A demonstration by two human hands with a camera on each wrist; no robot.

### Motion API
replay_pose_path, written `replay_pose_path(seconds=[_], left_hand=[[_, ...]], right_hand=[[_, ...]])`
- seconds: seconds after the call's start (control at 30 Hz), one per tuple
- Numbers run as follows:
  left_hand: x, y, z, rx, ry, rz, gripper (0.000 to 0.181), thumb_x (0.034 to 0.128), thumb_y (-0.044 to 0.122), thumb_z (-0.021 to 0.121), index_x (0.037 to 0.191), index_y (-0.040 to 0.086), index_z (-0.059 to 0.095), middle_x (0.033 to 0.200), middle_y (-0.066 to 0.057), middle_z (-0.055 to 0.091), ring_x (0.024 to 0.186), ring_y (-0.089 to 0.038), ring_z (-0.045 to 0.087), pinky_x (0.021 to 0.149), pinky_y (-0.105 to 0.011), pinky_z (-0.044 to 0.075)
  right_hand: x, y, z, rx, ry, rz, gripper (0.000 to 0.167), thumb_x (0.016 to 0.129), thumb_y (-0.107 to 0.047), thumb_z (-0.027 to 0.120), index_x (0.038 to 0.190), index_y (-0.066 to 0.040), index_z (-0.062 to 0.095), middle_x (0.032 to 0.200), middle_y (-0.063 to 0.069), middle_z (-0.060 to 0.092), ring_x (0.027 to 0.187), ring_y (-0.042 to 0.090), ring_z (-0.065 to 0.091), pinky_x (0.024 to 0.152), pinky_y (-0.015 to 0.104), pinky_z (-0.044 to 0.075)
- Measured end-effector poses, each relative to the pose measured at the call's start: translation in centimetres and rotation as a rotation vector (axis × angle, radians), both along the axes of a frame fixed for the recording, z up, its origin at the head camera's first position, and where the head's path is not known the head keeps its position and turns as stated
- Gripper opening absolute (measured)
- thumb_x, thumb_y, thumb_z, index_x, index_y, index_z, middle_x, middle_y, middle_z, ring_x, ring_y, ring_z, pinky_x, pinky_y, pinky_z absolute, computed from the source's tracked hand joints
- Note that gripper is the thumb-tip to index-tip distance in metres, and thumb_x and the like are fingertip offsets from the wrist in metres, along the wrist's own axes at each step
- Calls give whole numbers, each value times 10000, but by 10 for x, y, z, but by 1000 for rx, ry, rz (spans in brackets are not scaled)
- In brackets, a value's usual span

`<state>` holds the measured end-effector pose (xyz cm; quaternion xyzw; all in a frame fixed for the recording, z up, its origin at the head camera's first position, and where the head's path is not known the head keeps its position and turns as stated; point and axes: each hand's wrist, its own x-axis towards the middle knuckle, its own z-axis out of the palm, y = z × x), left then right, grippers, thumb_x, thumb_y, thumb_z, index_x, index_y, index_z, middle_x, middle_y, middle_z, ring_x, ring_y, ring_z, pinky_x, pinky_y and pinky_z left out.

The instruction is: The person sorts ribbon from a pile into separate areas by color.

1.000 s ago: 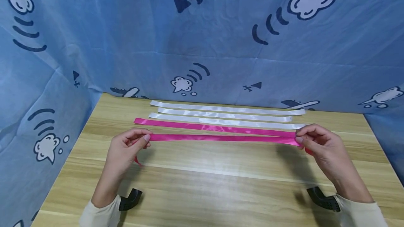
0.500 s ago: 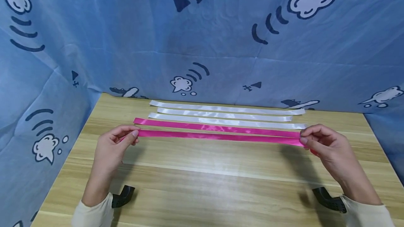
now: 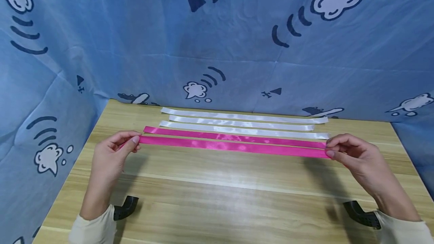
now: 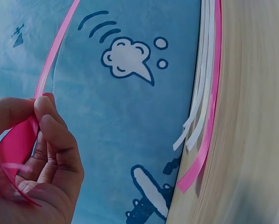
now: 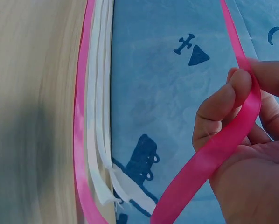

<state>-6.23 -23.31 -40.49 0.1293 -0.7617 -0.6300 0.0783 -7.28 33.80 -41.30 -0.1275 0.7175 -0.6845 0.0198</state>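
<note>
A pink satin ribbon [image 3: 230,146] is stretched taut between both hands, above the table. The left hand [image 3: 110,153] pinches it between thumb and fingertips; in the left wrist view its short loose tail [image 4: 18,149] curls inside the palm. At the other side the right hand [image 3: 362,165] pinches the ribbon too, and a longer tail [image 5: 200,163] hangs past the palm in the right wrist view. Just behind the held ribbon, a second pink ribbon [image 3: 203,134] lies flat on the table, its right end hidden by the right hand. Farther back lie three white ribbons [image 3: 244,124], side by side.
The wooden table [image 3: 217,199] has its back edge against a blue printed cloth [image 3: 237,29], which also hangs at the left. A black wrist mount [image 3: 125,208] sticks out from the left sleeve, and another mount [image 3: 361,215] from the right one.
The hands have drawn apart, mostly the left one going left and slightly away. The stretch of pink ribbon between them has grown longer and now runs nearly parallel to the ribbon behind it.
</note>
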Motion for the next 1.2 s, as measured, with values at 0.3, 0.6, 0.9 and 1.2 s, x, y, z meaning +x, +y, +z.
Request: replay_pose_path(seconds=[0.3,0.6,0.9,1.2], left_hand=[[0,-8,-1,-3,4,35,122,981,113,737,1067,30,762,818,84,745,730,-62,684,711,-160,570],[1,-14,1,70,47,51,60,970,89,745,1016,65,776,787,61,741,705,-63,675,690,-163,564],[0,-18,-3,100,39,84,52,956,66,755,999,81,781,771,49,740,698,-79,678,692,-163,569],[1,-24,-5,139,89,107,97,947,15,746,956,100,792,729,18,741,661,-69,684,674,-162,570]], right_hand=[[1,8,4,115,-7,-14,274,950,201,587,1139,39,702,1157,50,655,964,82,673,770,180,569],[3,21,6,494,-2,-86,247,974,79,658,1181,-29,738,1192,-94,707,943,22,692,765,161,566],[4,33,6,648,-8,-81,146,1005,-7,662,1137,-6,726,1125,-137,671,951,-1,628,719,148,538],[7,44,8,667,8,-88,146,1004,32,643,1126,-4,714,1082,-153,676,916,-11,650,721,130,537]])
